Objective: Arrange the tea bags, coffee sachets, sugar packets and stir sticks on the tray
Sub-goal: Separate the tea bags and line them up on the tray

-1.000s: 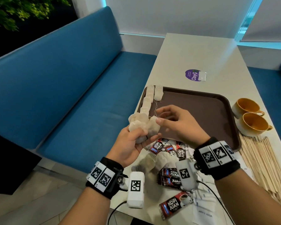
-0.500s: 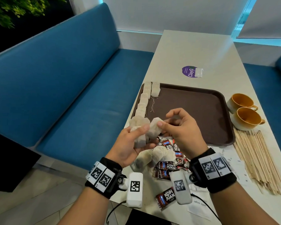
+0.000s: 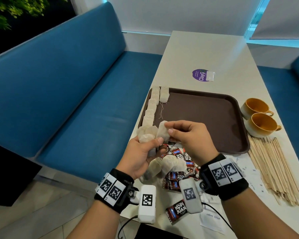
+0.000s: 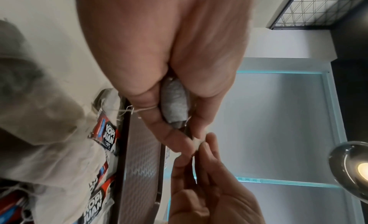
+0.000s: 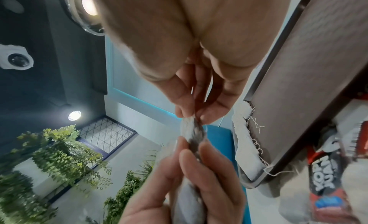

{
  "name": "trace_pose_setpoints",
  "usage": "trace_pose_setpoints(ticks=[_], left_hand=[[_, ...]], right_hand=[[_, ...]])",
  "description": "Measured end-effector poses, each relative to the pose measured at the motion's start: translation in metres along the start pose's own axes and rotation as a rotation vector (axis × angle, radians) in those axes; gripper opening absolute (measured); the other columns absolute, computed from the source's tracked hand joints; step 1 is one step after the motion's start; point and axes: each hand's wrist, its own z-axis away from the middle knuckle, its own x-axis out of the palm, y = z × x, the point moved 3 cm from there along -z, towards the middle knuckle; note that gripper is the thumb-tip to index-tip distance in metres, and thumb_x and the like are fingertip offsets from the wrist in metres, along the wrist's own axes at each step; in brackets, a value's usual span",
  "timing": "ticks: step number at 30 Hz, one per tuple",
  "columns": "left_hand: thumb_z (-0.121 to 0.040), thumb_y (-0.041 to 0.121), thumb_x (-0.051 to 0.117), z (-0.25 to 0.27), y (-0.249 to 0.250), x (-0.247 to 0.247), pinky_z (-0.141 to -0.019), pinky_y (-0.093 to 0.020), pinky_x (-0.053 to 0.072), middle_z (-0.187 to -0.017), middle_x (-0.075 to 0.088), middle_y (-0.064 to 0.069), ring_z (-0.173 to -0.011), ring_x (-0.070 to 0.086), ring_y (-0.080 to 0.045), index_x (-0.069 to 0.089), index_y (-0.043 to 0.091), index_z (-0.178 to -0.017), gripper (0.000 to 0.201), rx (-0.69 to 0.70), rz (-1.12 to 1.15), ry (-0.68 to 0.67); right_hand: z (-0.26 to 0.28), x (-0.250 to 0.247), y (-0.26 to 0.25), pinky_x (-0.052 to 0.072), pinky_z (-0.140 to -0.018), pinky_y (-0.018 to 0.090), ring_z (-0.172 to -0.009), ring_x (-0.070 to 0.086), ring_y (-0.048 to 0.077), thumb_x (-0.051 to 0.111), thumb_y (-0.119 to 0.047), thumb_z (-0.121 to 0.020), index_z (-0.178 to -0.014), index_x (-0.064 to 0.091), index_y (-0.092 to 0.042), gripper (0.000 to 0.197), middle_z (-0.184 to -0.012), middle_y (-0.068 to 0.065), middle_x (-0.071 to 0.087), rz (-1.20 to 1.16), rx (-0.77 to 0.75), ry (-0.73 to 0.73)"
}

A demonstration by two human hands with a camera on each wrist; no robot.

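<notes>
My left hand (image 3: 145,149) grips a bunch of beige tea bags (image 3: 148,135) above the table's near left edge. My right hand (image 3: 183,135) pinches the top of one tea bag (image 3: 162,131) from that bunch between thumb and fingers; the right wrist view shows this pinch on the tea bag (image 5: 192,130). A row of tea bags (image 3: 153,104) lies along the left rim of the brown tray (image 3: 214,121). Loose tea bags (image 3: 166,167) and red-black coffee sachets (image 3: 177,210) lie on the table below my hands. Wooden stir sticks (image 3: 274,168) lie to the right of the tray. White sugar packets (image 3: 210,219) sit near the front edge.
Two yellow cups (image 3: 261,124) stand right of the tray. A purple sticker with a small clear packet (image 3: 204,75) lies beyond the tray. A blue bench (image 3: 67,94) runs along the left of the white table (image 3: 205,52).
My right hand has drawn one tea bag a little up and away from the bunch in my left hand. Both hands stay over the tray's near left corner.
</notes>
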Motion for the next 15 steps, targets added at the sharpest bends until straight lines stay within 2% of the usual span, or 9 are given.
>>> trace_pose_setpoints(ticks=[3,5,8,12,15], left_hand=[[-0.09,-0.002,0.068,-0.007,0.0,-0.008,-0.07,-0.032,0.063,-0.093,0.068,-0.015,-0.081,0.068,-0.027,0.062,-0.007,-0.115,0.026,-0.01,0.038,0.063],[-0.093,-0.004,0.063,-0.01,0.001,-0.014,-0.074,-0.034,0.064,-0.085,0.068,-0.013,-0.08,0.068,-0.03,0.06,-0.008,-0.11,0.018,-0.03,0.073,0.106],[-0.094,-0.008,0.049,-0.011,0.005,-0.019,-0.065,-0.029,0.062,-0.072,0.067,-0.013,-0.072,0.065,-0.029,0.056,-0.008,-0.102,0.011,-0.049,0.091,0.116],[-0.092,-0.01,0.042,-0.016,0.011,-0.022,-0.06,-0.026,0.059,-0.089,0.058,-0.018,-0.074,0.06,-0.029,0.055,-0.008,-0.106,0.019,-0.058,0.138,0.119],[-0.092,-0.01,0.042,-0.017,0.012,-0.024,-0.061,-0.028,0.06,-0.089,0.055,-0.018,-0.075,0.059,-0.029,0.054,-0.008,-0.104,0.018,-0.071,0.139,0.107]], right_hand=[[-0.022,-0.004,0.0,0.063,-0.086,0.04,-0.093,0.076,0.03,0.07,0.005,-0.089,-0.097,0.08,-0.011,0.021,-0.098,0.012,0.079,0.01,0.023,0.044],[-0.045,-0.01,0.0,0.061,-0.09,0.039,-0.094,0.075,0.027,0.074,0.003,-0.086,-0.094,0.081,-0.017,0.023,-0.097,0.009,0.079,0.116,-0.008,0.074],[-0.086,-0.017,0.0,0.06,-0.09,0.04,-0.087,0.071,0.019,0.074,0.008,-0.079,-0.087,0.078,-0.025,0.034,-0.093,0.004,0.078,0.243,-0.08,0.106],[-0.141,-0.021,0.012,0.061,-0.083,0.039,-0.083,0.071,0.022,0.062,0.016,-0.074,-0.075,0.076,-0.024,0.042,-0.086,0.003,0.076,0.346,-0.033,0.146],[-0.173,-0.02,0.027,0.061,-0.079,0.04,-0.077,0.069,0.023,0.06,0.014,-0.071,-0.071,0.078,-0.023,0.041,-0.08,0.003,0.074,0.422,0.037,0.134]])
